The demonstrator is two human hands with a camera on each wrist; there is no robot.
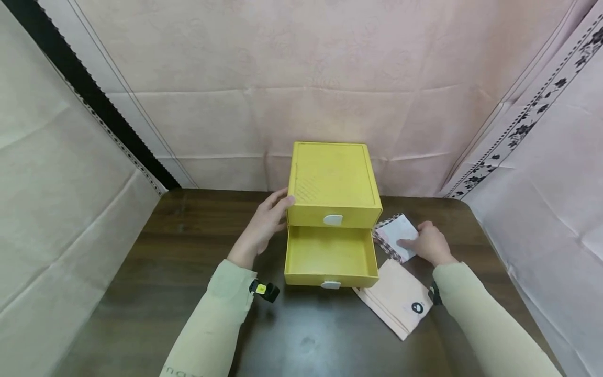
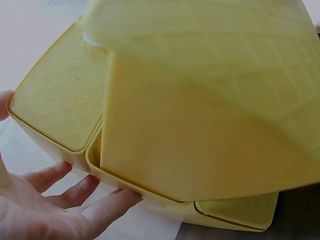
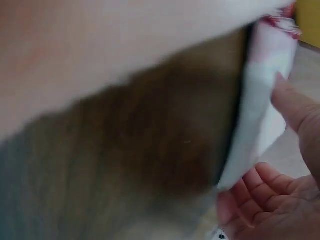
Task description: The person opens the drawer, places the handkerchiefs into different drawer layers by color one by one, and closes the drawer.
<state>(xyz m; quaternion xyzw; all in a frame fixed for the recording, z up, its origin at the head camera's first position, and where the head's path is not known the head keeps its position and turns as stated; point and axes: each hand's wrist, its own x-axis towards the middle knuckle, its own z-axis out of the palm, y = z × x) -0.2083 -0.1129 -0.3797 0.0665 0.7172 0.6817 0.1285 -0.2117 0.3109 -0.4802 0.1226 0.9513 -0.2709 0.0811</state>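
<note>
A yellow two-drawer box (image 1: 334, 175) stands on the table, its lower drawer (image 1: 330, 251) pulled out with nothing seen inside. The upper drawer is closed. My left hand (image 1: 264, 225) rests against the box's left side; in the left wrist view, the fingertips (image 2: 85, 182) touch its edge. To the right of the box, my right hand (image 1: 431, 243) pinches a folded white cloth (image 1: 395, 233) with a dark checked border. The right wrist view has the thumb on one face of this cloth (image 3: 260, 100) and fingers at its lower edge.
A pale pink folded cloth (image 1: 398, 298) with a round black emblem lies in front of the white one, partly against the open drawer. The brown wooden table (image 1: 198, 293) is bordered by hanging pale fabric (image 1: 226, 120) at the back and both sides.
</note>
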